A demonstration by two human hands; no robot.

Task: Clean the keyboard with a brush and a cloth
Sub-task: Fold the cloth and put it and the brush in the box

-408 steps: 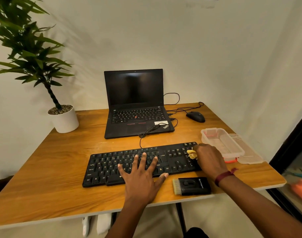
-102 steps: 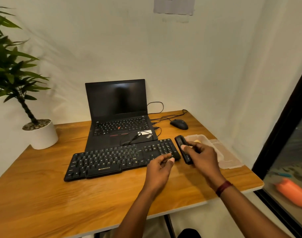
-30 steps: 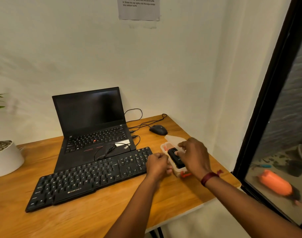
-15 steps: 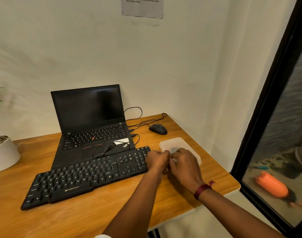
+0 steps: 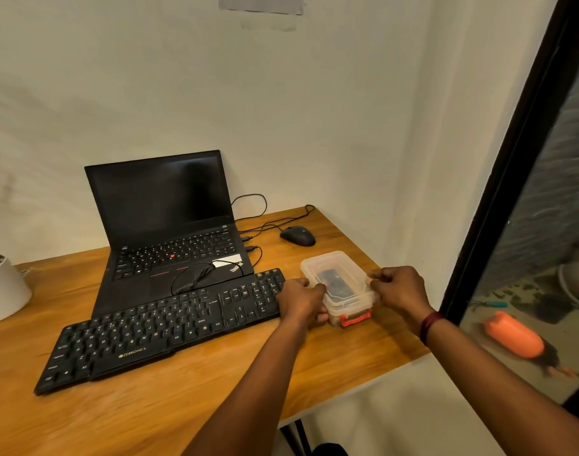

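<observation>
clear box (image 5: 339,269), lid on, brush (image 5: 335,286) inside, at bench (image 5: 347,360) right edge beside keyboard (image 5: 166,327), left grip (image 5: 299,301) and right grip (image 5: 398,291) holding its sides.

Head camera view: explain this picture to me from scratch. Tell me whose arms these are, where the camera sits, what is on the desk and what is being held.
There is no machine here. A person wears a wide-angle camera on the head, looking forward and down, so the two arms reaching in from below are their own. On the wooden table lie a black keyboard, an open laptop behind it, a wired mouse and, at the left edge, a white plant pot. The left hand and right hand grip opposite sides of a clear plastic box with its lid on. The dark brush shows through the lid, inside the box. No cloth can be made out.
</observation>
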